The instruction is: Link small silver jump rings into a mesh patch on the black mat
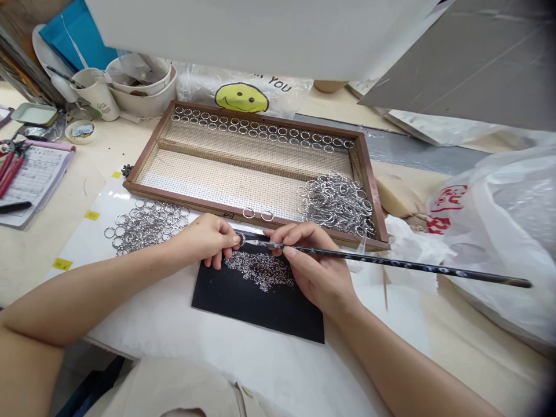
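My left hand (212, 238) is closed, pinching a small metal ring (242, 238) between thumb and finger. In my right hand (315, 260) is a long thin dark paintbrush (391, 262), its tip touching or very close to the ring. Below both hands lies a black mat (260, 313) with a heap of tiny silvery bits (263, 271) on it. A loose pile of silver rings (147, 227) sits left of my left hand. Beyond the hands stands a wood-framed mesh tray (208, 200) with rows of rings along its far side and a ring heap (334, 202) at its right.
A white plastic bag (508, 231) and crumpled tissue (408, 249) are at the right. Left are red-handled pliers (13, 168) on a notepad (41, 174), a paper cup (98, 95) and stacked tubs (143, 95). A white panel (269, 35) hangs over the back.
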Motion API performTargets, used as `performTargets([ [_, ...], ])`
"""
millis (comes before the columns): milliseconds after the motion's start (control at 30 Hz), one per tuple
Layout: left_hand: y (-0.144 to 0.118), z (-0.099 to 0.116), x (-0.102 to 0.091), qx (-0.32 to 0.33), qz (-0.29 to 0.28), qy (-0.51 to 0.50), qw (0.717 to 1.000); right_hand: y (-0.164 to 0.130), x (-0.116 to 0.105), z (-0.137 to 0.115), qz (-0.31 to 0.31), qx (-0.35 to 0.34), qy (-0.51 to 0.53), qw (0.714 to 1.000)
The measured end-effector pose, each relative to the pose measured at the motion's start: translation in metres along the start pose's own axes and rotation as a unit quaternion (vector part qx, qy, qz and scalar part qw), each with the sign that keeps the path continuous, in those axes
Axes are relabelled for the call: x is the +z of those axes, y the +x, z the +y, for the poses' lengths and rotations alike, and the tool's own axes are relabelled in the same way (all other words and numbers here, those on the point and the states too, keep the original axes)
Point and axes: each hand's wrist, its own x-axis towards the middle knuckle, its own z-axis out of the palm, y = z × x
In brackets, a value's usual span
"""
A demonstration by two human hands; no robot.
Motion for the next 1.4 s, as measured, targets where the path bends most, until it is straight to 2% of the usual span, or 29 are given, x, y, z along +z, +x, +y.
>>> performTargets([
  [1400, 0.0043, -0.0087, -0.0014, 0.012, -0.005, 0.015, 1.000, 0.0012, 0.0019, -0.0019, 0.007, 0.012, 0.002, 1.000],
])
